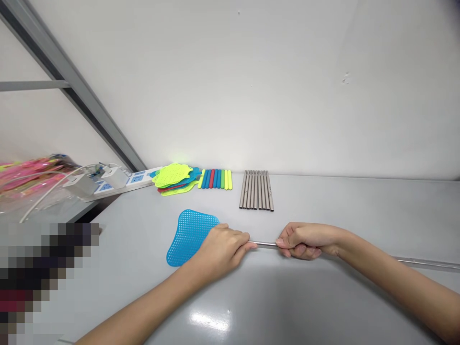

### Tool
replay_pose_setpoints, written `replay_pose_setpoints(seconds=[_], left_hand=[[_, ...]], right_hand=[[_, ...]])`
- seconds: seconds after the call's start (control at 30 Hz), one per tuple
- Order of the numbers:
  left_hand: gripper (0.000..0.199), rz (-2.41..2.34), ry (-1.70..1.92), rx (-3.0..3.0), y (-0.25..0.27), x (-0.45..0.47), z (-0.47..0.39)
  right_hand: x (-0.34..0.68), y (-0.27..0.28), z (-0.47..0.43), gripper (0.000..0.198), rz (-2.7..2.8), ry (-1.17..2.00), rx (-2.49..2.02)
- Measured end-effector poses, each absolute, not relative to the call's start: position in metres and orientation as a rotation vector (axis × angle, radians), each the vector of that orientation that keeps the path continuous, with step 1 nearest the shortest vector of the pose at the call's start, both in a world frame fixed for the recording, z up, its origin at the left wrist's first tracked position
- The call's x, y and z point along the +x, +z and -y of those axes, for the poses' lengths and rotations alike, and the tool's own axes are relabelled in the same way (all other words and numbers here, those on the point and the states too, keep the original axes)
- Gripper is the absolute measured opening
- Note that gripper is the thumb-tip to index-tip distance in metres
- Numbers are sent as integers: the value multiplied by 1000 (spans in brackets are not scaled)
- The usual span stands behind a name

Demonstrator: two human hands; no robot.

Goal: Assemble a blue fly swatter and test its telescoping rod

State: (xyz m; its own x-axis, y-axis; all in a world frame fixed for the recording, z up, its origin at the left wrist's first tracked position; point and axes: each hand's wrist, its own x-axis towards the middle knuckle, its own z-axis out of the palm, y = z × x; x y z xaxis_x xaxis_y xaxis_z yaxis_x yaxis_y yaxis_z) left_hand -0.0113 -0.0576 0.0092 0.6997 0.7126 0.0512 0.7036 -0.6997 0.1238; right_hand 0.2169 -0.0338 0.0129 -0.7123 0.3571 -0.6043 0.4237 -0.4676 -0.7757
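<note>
A blue fly swatter head (192, 238), a perforated plastic mesh, lies left of centre over the grey table. My left hand (224, 247) is closed over its right end, hiding the neck where head and rod meet. Between my hands runs a short visible stretch of thin metal rod (264, 244). My right hand (298, 241) pinches the rod's right part with thumb and fingers; what lies inside the curled fingers is hidden.
Behind my hands, several metal tubes (256, 190) lie in a row, beside several coloured plastic handles (215, 179) and piled swatter heads (173, 175). A power strip (138, 179) with white plugs and cables sits at left, near plastic-wrapped goods (34, 179). A wall (266, 86) backs the table (345, 201).
</note>
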Motion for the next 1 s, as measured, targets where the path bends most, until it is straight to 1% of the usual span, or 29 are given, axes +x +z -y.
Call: replay_pose_setpoints(seconds=[0.3,0.57,0.8,1.0], left_hand=[[41,-1172,149,2811,10,-9,60],[43,-1183,169,2753,10,-6,57],[42,-1201,151,2710,8,-9,54],[43,-1222,136,2696,7,-11,54]], right_hand=[[213,14,37,29,-1677,-2377,1192],[212,11,37,32,-1848,-2290,1257],[214,10,35,35,-1838,-2306,1257],[214,12,36,33,-1819,-2287,1281]])
